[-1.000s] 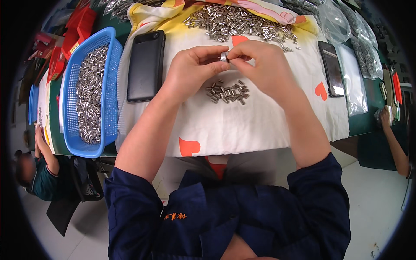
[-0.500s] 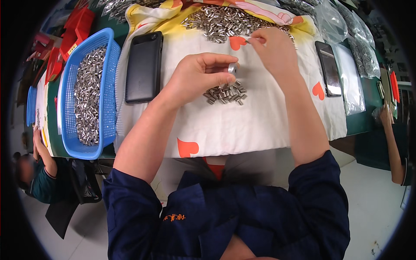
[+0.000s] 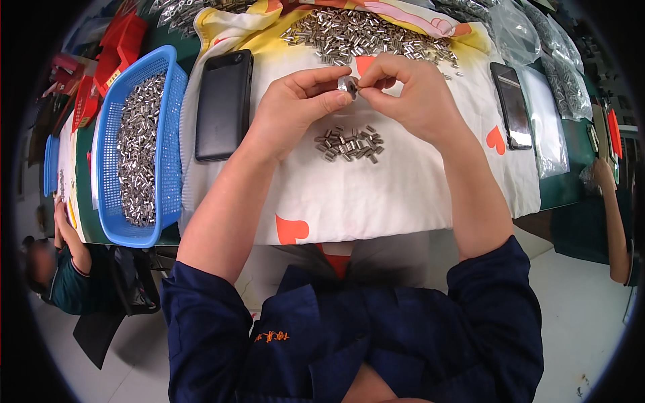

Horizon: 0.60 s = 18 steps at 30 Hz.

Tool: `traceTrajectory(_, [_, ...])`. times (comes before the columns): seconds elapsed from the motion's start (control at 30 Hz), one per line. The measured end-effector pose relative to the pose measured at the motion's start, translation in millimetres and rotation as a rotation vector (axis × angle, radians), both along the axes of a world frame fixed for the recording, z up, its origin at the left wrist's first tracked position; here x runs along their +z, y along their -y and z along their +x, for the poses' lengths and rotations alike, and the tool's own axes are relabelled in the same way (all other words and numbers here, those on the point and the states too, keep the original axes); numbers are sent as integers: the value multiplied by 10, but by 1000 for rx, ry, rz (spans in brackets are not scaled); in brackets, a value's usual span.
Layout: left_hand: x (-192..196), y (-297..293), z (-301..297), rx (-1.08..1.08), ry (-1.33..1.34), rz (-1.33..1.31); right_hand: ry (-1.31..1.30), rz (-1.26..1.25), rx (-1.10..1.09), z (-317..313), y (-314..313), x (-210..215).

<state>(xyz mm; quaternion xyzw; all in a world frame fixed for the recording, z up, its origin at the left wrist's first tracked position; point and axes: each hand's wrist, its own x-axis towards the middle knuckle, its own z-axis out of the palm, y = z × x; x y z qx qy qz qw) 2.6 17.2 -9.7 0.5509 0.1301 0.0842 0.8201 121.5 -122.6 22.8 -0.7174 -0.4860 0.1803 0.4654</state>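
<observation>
On white heart-print cloth (image 3: 376,195) — loose metal sleeves (image 3: 349,144)

Shiny bare-metal sleeves (image 3: 349,143) heaped on soft matt white cloth (image 3: 403,195) with orange hearts; blue plastic mesh basket (image 3: 169,141); glossy black phone (image 3: 224,105); clear crinkled plastic bags (image 3: 537,74); matt navy fabric sleeves (image 3: 201,322).

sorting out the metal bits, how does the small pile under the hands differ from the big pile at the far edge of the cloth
The small pile holds few pieces, bunched tightly just below the hands; the big pile holds far more, spread wide along the far edge. The small pile lies on plain white cloth, the big pile on its yellow and pink print. Both are short silvery metal cylinders.
</observation>
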Motion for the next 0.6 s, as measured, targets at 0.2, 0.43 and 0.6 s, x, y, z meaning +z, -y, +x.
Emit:
traceTrajectory(0.2, [-9, 18, 4, 5, -55, 215, 543, 85, -51, -86, -24, -36])
traceTrajectory(0.43, [10, 40, -9, 20, -75, 292, 651, 178, -60, -116, -49, -116])
traceTrajectory(0.6, [3, -1, -22, -20, -39, 153, 136, 42, -64, -99, 7, -14])
